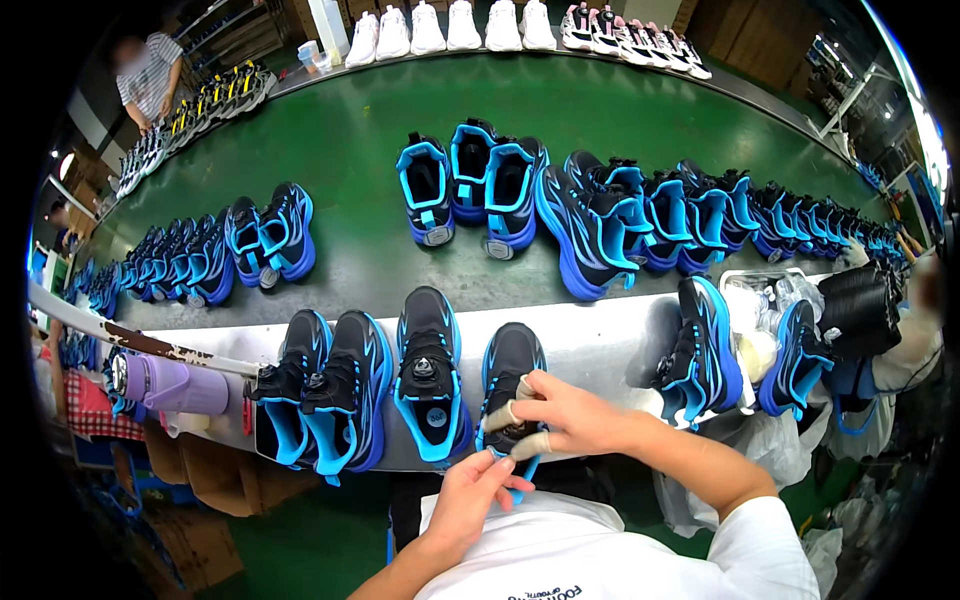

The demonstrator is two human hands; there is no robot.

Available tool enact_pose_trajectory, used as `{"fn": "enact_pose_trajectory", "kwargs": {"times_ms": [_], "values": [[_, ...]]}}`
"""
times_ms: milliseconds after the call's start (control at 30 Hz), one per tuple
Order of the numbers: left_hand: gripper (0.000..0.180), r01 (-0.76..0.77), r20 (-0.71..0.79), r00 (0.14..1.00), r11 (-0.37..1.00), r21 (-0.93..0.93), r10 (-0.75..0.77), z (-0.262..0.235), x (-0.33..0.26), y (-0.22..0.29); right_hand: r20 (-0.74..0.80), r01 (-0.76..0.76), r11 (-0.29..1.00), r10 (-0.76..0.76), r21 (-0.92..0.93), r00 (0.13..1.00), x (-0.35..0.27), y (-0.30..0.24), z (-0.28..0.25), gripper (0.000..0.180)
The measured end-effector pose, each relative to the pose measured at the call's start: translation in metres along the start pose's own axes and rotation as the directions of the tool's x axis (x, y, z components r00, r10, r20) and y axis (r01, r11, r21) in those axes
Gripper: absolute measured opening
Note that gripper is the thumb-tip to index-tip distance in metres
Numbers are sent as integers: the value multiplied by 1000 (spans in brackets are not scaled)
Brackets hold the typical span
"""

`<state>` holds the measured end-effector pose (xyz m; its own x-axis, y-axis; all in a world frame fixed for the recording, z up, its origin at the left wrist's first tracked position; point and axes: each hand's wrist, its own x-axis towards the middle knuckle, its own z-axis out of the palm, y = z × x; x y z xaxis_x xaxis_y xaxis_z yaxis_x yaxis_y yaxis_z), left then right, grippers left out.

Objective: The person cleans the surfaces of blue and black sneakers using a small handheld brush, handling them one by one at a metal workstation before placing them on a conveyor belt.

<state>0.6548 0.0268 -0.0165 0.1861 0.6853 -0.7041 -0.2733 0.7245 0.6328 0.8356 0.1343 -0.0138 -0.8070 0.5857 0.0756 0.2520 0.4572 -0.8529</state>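
A black sneaker [515, 352] with blue lining lies toe-away at the bench's front edge, right in front of me. At its heel collar, my left hand [470, 497] pinches with thumb and fingers. My right hand [570, 415] reaches over from the right, beige finger cots on some fingers, bent and gripping at the opening of the same sneaker. The hands meet there and hide much of the collar. Just to the left rests another black-and-blue sneaker [428, 345] with a round dial on its tongue. Left of that, two more sneakers [355, 390] stand side by side.
Behind the bench edge, a dark belt [370, 270] carries rows of similar sneakers [690, 215]. White shoes [463, 28] line the far side. A lilac bottle [180, 385] lies left, near a metal bar [150, 345]. Two sneakers [710, 345] and plastic bags [770, 445] are right. A person [150, 75] stands far left.
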Motion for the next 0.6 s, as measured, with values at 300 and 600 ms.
{"fn": "enact_pose_trajectory", "kwargs": {"times_ms": [300,600], "values": [[16,37,52,998,991,-128,-30,3,8,-8,39,-32,981,40,-189,998,6,8,-3,44],[21,15,12,1000,996,-84,-14,16,15,-11,187,-183,945,238,-271,953,6,6,-1,51]]}}
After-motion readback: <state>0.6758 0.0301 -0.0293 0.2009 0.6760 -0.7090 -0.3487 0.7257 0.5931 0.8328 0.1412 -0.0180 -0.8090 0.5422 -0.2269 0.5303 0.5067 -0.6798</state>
